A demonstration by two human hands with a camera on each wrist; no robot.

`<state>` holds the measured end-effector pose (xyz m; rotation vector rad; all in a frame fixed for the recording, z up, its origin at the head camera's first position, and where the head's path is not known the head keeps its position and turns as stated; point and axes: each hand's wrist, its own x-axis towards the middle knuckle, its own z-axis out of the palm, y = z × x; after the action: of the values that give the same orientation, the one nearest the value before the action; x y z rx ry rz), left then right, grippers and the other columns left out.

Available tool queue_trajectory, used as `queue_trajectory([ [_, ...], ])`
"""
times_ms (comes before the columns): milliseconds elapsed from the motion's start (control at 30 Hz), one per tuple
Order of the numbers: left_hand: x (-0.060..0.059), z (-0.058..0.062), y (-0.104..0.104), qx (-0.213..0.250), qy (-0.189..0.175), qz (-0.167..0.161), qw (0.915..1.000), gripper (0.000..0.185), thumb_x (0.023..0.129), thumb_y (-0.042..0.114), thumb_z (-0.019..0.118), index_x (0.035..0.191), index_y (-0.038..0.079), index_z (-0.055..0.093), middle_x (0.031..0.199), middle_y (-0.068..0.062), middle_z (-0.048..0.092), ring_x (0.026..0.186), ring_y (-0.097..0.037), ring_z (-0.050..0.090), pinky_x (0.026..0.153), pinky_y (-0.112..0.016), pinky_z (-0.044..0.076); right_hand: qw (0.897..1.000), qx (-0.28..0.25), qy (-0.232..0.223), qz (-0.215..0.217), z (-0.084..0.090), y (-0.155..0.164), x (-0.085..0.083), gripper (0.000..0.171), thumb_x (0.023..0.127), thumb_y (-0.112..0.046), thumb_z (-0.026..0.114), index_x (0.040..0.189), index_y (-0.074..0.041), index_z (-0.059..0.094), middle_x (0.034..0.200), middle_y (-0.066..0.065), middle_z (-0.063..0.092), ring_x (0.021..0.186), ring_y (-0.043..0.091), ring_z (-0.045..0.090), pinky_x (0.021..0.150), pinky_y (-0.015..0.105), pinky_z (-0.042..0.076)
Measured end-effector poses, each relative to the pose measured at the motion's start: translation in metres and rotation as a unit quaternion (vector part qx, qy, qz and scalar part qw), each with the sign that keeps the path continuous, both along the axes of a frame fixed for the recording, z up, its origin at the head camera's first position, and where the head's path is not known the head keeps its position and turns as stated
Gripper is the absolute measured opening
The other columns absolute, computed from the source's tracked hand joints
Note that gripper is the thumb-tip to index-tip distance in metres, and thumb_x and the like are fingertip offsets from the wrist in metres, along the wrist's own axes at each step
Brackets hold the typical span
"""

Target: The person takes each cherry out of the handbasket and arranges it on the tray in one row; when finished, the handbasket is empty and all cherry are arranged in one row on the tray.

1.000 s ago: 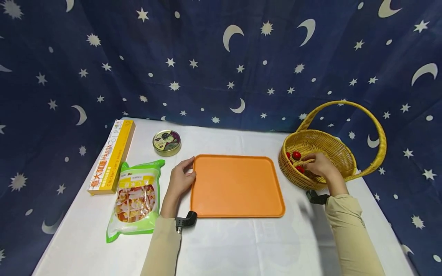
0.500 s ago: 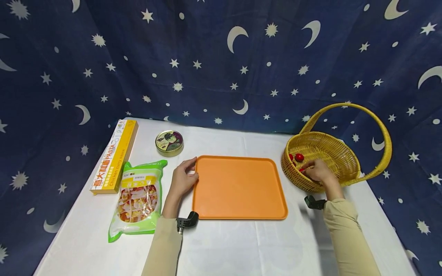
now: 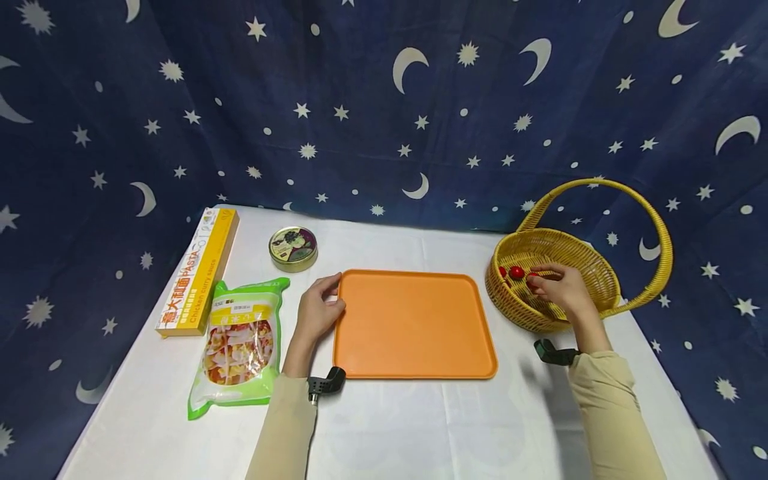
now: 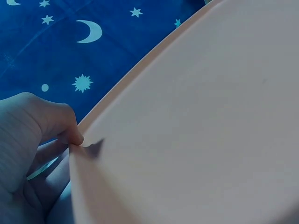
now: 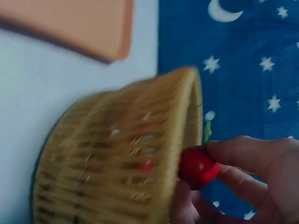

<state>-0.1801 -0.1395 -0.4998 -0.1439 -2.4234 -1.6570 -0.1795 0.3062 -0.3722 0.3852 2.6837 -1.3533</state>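
Note:
A yellow wicker basket (image 3: 521,312) with a tall hoop handle stands on the right of the white-covered table. Over its inside, my right hand (image 3: 564,292) pinches a red cherry tomato (image 5: 200,168). The right wrist view shows that tomato's green stem, close by the basket's rim. Other cherry tomatoes (image 3: 516,273) lie in the left part of the basket. My left hand (image 3: 315,312) grips the left rim of an orange tray (image 3: 414,327) lying flat in the middle. In the left wrist view the thumb is on the rim and other fingers are beneath it.
Left of the tray lie a green-edged food bag (image 3: 240,347) and a yellow and white pasta box (image 3: 198,273). A round flat tin (image 3: 293,249) sits behind the tray on the left. A dark blue curtain (image 3: 360,100) with moons and stars hangs along the back.
My right hand reached down among the cherry tomatoes, then rose slightly with one between its fingers. The left hand has stayed at the tray's rim.

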Motion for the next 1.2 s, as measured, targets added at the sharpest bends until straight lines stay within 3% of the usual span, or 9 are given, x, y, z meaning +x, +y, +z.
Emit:
queue_trajectory([
  [200, -0.001, -0.001, 0.000, 0.001, -0.004, -0.002, 1.0000, 0.056, 0.073, -0.004, 0.065, 0.129, 0.000, 0.064, 0.121, -0.015, 0.065, 0.098, -0.026, 0.065, 0.081, -0.035, 0.055, 0.997, -0.066, 0.050, -0.003, 0.014, -0.019, 0.000, 0.045, 0.096, -0.011, 0.061, 0.132, 0.012, 0.049, 0.081, -0.016, 0.062, 0.072, 0.003, 0.065, 0.070, 0.023, 0.057],
  [467, -0.004, 0.002, 0.001, 0.007, -0.014, 0.001, 0.9999, 0.057, 0.073, -0.005, 0.064, 0.129, 0.000, 0.063, 0.121, -0.015, 0.065, 0.098, -0.027, 0.065, 0.079, -0.031, 0.055, 0.984, -0.145, 0.094, 0.035, 0.017, -0.066, -0.009, 0.041, 0.092, 0.005, 0.060, 0.127, 0.020, 0.047, 0.084, -0.007, 0.064, 0.071, 0.006, 0.067, 0.067, 0.021, 0.057],
  [667, -0.002, 0.004, 0.003, -0.018, -0.033, 0.008, 0.9993, 0.058, 0.072, -0.003, 0.065, 0.130, 0.000, 0.063, 0.121, -0.014, 0.065, 0.097, -0.025, 0.064, 0.080, -0.033, 0.051, 0.985, -0.155, 0.066, 0.041, -0.006, -0.117, -0.019, 0.035, 0.088, 0.000, 0.068, 0.115, 0.012, 0.049, 0.086, 0.000, 0.062, 0.067, 0.004, 0.068, 0.062, 0.020, 0.055],
  [933, -0.002, 0.010, 0.004, -0.075, -0.025, -0.001, 0.9969, 0.058, 0.072, -0.001, 0.066, 0.130, -0.002, 0.062, 0.113, -0.015, 0.065, 0.089, -0.025, 0.060, 0.078, -0.039, 0.046, 0.981, -0.175, 0.064, 0.056, -0.051, -0.174, -0.032, 0.037, 0.087, 0.000, 0.069, 0.121, 0.011, 0.059, 0.082, 0.009, 0.070, 0.070, 0.017, 0.070, 0.068, 0.031, 0.058],
  [1200, 0.001, 0.012, 0.000, -0.105, -0.024, -0.024, 0.9939, 0.058, 0.073, 0.000, 0.067, 0.130, -0.001, 0.063, 0.112, -0.015, 0.064, 0.089, -0.026, 0.057, 0.077, -0.038, 0.044, 0.980, -0.196, 0.027, 0.023, -0.075, -0.206, -0.034, 0.023, 0.089, -0.002, 0.068, 0.109, 0.007, 0.064, 0.098, 0.020, 0.072, 0.080, 0.024, 0.072, 0.066, 0.030, 0.058],
])
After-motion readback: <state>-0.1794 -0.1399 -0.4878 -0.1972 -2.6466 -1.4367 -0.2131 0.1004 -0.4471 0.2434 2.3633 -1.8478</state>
